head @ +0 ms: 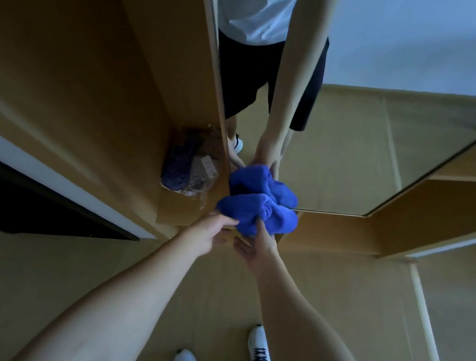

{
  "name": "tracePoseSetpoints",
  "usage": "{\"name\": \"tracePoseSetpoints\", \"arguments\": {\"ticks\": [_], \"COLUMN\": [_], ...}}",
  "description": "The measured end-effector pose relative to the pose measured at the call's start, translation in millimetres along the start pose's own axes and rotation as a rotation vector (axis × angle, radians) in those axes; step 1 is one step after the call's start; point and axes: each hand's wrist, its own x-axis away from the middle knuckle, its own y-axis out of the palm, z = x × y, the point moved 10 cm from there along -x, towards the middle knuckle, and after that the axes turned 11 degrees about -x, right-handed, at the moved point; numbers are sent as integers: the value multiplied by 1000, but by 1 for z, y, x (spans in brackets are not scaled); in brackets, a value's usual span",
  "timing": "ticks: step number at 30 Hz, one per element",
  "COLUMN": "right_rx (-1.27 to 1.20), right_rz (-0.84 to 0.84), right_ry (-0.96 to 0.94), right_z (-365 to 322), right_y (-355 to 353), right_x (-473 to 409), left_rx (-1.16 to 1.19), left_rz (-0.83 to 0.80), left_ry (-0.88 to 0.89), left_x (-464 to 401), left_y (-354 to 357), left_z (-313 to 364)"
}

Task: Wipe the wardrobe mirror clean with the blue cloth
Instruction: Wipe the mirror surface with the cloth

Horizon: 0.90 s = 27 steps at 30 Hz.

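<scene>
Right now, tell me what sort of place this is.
Probably a bedroom or dressing area at home: a wooden wardrobe with a tall mirror, and pale floor.

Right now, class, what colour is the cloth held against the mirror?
Bright blue. The cloth shows best in the head view, its only view.

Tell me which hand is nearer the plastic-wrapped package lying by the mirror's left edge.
Left. The left hand holds the blue cloth's left end, just below and right of the package. The right hand grips the cloth farther right.
</scene>
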Motion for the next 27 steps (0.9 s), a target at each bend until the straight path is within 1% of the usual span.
{"name": "tracePoseSetpoints", "arguments": {"ticks": [2, 4, 6, 7, 9, 10, 13, 16, 18, 21, 23, 24, 25, 27], "right_rx": [-166, -260, -348, -373, -432, -457, -490, -519, -542, -573, -643, -662, -660, -624], "right_rz": [-52, -70, -49, -40, -17, 1, 18, 28, 45, 146, 244, 264, 261, 216], "right_ry": [-28, -5, 12, 12, 22, 28, 31, 29, 22, -97, -206, -238, -241, -177], "right_z": [-1, 1, 3, 5, 10, 13, 18, 9, -2, -25, -44, -54, -60, -59], "right_y": [12, 19, 18, 18, 18, 19, 24, 28, 23, -8, -34, -41, -44, -39], "right_x": [-5, -7, -8, -10, -13, -14, -16, -20, -21, -19, -17, -16, -16, -18], "left_rx": [-80, -149, -190, -213, -245, -249, -326, -407, -420, -428, -442, -437, -431, -425], "left_rz": [69, 225, 357, 374, 355, 341, 299, 332, 385, 502, 533, 533, 531, 535], "left_ry": [5, 29, 138, 232, 443, 516, 631, 644, 626, 634, 640, 634, 627, 611], "left_x": [-1, 3, 15, 21, 33, 39, 53, 56, 56, 65, 70, 71, 71, 71], "left_y": [-12, -34, -54, -59, -60, -58, -45, -42, -44, -43, -39, -39, -39, -39], "left_z": [1, 7, 28, 44, 80, 95, 127, 136, 136, 138, 140, 139, 138, 137]}}
